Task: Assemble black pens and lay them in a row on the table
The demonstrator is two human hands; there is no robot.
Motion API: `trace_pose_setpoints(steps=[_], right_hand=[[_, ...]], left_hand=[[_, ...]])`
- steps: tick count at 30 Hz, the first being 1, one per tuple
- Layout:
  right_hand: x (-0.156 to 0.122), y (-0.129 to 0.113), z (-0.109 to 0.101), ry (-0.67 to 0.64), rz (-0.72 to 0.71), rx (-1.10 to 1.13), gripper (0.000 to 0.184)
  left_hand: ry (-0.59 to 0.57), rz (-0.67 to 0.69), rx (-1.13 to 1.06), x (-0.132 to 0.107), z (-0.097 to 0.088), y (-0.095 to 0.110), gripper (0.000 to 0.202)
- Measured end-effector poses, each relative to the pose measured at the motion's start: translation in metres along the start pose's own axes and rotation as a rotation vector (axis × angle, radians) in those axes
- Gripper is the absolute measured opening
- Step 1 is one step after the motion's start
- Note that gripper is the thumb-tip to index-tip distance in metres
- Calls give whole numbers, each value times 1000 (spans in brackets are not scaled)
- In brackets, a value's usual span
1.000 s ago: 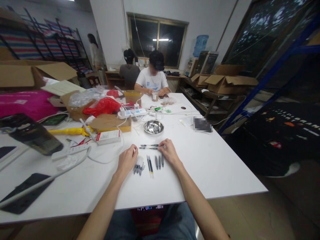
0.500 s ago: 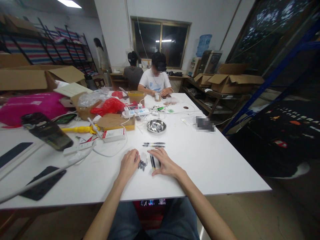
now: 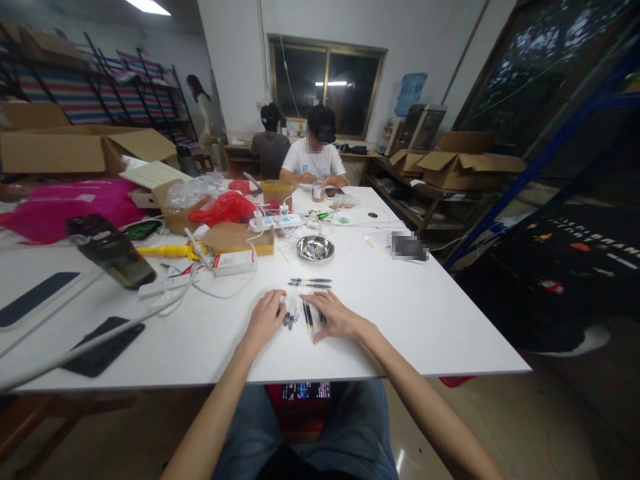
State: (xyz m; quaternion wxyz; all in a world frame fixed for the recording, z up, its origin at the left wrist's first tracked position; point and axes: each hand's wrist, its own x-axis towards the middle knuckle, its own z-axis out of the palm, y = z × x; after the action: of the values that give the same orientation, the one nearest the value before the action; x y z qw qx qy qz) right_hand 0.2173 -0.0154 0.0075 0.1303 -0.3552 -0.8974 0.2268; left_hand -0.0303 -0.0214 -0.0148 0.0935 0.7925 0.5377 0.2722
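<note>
My left hand (image 3: pixel 266 321) rests on the white table (image 3: pixel 410 333), curled but with a gap between thumb and forefinger. It is beside a small cluster of dark and clear pen parts (image 3: pixel 290 319); whether it touches them I cannot tell. My right hand (image 3: pixel 336 316) is open, thumb and fingers spread around the right side of slim black pen barrels (image 3: pixel 308 315) that lie side by side, pointing away from me. Something dark is partly hidden under its palm. Beyond both hands, pens (image 3: pixel 310 283) lie crosswise in a row.
A shiny metal bowl (image 3: pixel 315 248) with small parts stands past the pens. To the left are a dark bottle (image 3: pixel 117 257), a phone (image 3: pixel 103 347), a thick cable, a power strip (image 3: pixel 277 221) and red bags (image 3: pixel 225 209). A co-worker (image 3: pixel 314 160) sits across the table.
The view has shifted slightly. My hands keep nearly the same places beside the pen parts and barrels, with the left hand a little nearer the cluster. The co-worker's hands have been raised.
</note>
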Motion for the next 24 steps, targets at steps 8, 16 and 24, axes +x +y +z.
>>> trace_pose_setpoints(steps=[8, 16, 24], right_hand=[[2, -1, -3, 35, -29, -7, 113], [10, 3, -6, -4, -49, 20, 114], [23, 2, -31, 395, -77, 176, 103]], left_hand=[[46, -55, 85, 0, 2, -2, 20], [68, -71, 173, 2, 2, -4, 14], [85, -46, -50, 25, -1, 4, 25]])
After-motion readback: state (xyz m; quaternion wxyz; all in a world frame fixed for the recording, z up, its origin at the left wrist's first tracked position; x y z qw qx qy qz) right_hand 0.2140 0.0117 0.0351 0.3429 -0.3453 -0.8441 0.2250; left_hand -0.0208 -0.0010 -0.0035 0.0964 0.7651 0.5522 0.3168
